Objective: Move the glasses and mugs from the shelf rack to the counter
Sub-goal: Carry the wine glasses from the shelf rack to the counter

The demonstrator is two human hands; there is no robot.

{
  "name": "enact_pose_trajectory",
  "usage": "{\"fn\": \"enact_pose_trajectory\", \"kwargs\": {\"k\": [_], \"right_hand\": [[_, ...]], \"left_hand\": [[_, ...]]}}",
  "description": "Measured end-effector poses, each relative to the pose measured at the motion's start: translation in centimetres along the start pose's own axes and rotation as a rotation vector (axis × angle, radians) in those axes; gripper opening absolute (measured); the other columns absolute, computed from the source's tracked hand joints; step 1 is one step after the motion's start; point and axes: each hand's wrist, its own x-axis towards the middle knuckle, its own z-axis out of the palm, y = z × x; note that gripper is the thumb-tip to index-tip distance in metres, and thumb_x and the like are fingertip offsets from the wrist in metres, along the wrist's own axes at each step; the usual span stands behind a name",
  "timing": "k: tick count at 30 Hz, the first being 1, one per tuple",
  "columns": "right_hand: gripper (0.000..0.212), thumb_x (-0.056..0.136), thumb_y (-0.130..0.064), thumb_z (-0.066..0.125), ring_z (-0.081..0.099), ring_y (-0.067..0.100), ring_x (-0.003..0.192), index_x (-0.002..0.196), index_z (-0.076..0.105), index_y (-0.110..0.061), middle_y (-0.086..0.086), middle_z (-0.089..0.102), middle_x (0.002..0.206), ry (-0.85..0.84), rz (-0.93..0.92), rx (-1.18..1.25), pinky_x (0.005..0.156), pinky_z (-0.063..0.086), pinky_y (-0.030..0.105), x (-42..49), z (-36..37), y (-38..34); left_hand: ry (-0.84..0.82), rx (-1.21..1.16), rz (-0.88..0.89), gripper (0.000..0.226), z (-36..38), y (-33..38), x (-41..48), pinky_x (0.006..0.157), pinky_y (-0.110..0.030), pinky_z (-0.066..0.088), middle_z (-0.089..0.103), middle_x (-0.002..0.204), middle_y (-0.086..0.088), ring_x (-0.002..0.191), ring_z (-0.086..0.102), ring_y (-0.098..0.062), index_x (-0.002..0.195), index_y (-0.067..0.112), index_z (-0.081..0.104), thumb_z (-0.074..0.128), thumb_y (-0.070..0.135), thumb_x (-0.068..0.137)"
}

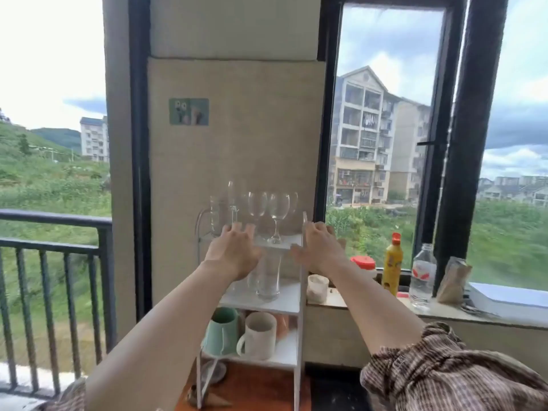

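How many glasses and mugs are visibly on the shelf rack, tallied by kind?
Stemmed wine glasses on the top tier: 3, counting one partly hidden at the right
Clear glass mug with handle, top tier: 1
Tall tumblers, middle tier: at least 2
Ceramic mugs, bottom tier: 2, one green, one white
Total: at least 8

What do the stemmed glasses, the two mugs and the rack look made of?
Stemmed glasses: clear glass, the wall shows through them. Green mug and white mug: opaque, likely glazed ceramic, though the sheen is faint. Rack: flat white boards, probably painted wood or laminate; cannot tell which.
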Motion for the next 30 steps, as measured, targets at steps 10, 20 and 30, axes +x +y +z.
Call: {"fn": "enact_pose_trajectory", "kwargs": {"k": [10,20,30], "right_hand": [[0.069,0.084,-0.041,0.053,0.034,0.025,0.13,0.145,0.025,-0.026,0.003,0.041,0.143,0.187,-0.063,0.229,0.103,0.034,0.047,13.7,3.4,-0.1],[0.045,0.08,-0.047,0.063,0.053,0.015,0.102,0.116,0.054,-0.023,-0.002,0.056,0.119,0.187,-0.105,0.457,0.08,0.04,0.03,17.8,5.5,-0.2],[0.046,0.073,-0.03,0.077,0.057,0.016,0.094,0.108,0.048,-0.021,-0.005,0.055,0.11,0.309,-0.039,0.67,0.066,0.041,0.018,16.7,5.2,-0.8]], "left_hand": [[0.185,0.044,0.093,0.067,3.0,-4.0,14.5,0.112,-0.041,0.024,0.014,0.156,-0.008,0.144,0.005,-0.024,0.147,0.013,0.014,0.041,0.037,0.091],[0.233,-0.059,0.149,0.045,4.6,-5.3,18.5,0.109,-0.043,0.026,0.058,0.125,-0.017,0.144,0.008,-0.02,0.125,0.019,0.046,0.04,0.045,0.09],[0.287,-0.36,0.216,0.02,4.0,-5.4,17.4,0.086,-0.035,0.034,0.057,0.102,-0.014,0.119,0.047,-0.033,0.088,0.024,0.052,0.064,0.039,0.083]]}}
